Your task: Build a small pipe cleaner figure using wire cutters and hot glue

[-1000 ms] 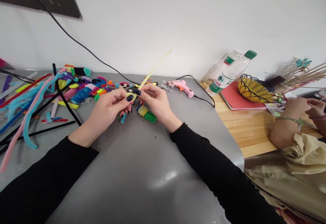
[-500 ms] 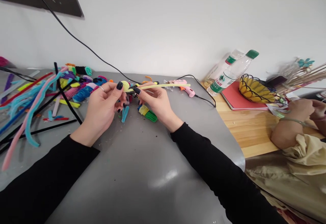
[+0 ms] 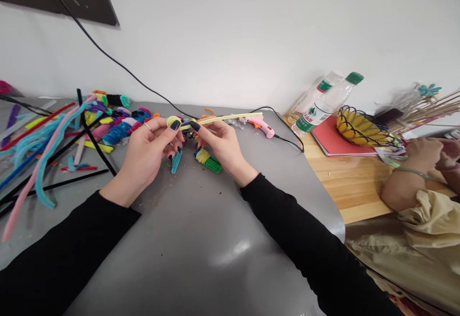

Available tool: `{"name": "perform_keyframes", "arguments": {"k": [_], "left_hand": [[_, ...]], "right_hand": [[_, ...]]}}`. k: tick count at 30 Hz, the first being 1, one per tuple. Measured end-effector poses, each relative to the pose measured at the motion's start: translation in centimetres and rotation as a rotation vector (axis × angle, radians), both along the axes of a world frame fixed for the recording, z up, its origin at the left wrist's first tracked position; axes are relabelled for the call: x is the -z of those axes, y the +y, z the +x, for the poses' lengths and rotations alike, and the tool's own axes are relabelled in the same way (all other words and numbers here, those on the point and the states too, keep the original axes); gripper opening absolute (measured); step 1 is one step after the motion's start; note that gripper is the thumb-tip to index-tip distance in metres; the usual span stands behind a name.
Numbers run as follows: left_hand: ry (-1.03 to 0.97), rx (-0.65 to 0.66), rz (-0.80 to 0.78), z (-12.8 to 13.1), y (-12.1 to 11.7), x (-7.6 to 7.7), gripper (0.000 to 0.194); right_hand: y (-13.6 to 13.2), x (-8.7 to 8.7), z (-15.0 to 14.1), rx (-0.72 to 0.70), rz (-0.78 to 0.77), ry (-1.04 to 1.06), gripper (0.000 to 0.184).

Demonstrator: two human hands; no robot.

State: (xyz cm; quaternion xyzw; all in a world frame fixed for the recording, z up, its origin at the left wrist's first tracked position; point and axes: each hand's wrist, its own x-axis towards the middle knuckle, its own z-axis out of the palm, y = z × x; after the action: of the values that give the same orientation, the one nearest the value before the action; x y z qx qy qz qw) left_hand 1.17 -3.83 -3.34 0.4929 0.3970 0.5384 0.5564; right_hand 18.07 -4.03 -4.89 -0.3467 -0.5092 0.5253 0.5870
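A yellow pipe cleaner [image 3: 233, 117] stretches between my hands above the grey table, its left end wound into a small coil. My left hand [image 3: 145, 155] pinches the coiled end between thumb and fingers. Close beside it, my right hand [image 3: 223, 148] grips the straight part, and the free end sticks out to the right. Below the fingers lie a green and yellow bundle of pipe cleaner [image 3: 209, 160] and a light blue piece [image 3: 176, 161]. Behind the right hand rests a pink glue gun [image 3: 264, 125] with a black cord.
Loose pipe cleaners [image 3: 46, 143] and colourful bundles [image 3: 122, 127] cover the table's left side. To the right, on a wooden table [image 3: 345, 186], stand plastic bottles [image 3: 314, 110], a red folder [image 3: 327, 136] and a yellow basket [image 3: 361, 127]. Another person's hands [image 3: 424, 155] are at far right.
The free end of the yellow pipe cleaner has swung slightly up and left. The coil has shifted a little left and down with my left fingers.
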Motion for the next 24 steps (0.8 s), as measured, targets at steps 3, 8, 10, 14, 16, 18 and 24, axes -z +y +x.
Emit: {"name": "perform_keyframes", "arguments": {"k": [3,8,10,14,16,18,24], "left_hand": [[0.085,0.043,0.015,-0.18,-0.07,-0.14,0.037],[0.242,0.180,0.062,-0.46,0.00,-0.13,0.034],[0.298,0.230,0.077,-0.54,0.05,-0.12,0.033],[0.394,0.304,0.111,-0.59,0.03,-0.26,0.034],[0.419,0.341,0.105,-0.54,-0.08,-0.37,0.037],[0.405,0.345,0.082,-0.46,-0.20,-0.43,0.039],[0.145,0.094,-0.004,-0.29,0.07,-0.07,0.039]], "right_hand": [[0.01,0.01,0.22,0.035,-0.016,-0.035,0.046],[-0.07,-0.15,0.40,0.030,-0.017,-0.047,0.055],[-0.09,-0.16,0.40,0.015,-0.019,-0.040,0.057],[-0.16,-0.12,0.37,-0.028,-0.037,-0.042,0.055],[-0.18,-0.08,0.41,-0.046,-0.036,-0.063,0.053],[-0.14,-0.03,0.50,-0.045,-0.029,-0.071,0.051],[-0.09,-0.12,0.64,0.001,-0.052,-0.021,0.048]]}}
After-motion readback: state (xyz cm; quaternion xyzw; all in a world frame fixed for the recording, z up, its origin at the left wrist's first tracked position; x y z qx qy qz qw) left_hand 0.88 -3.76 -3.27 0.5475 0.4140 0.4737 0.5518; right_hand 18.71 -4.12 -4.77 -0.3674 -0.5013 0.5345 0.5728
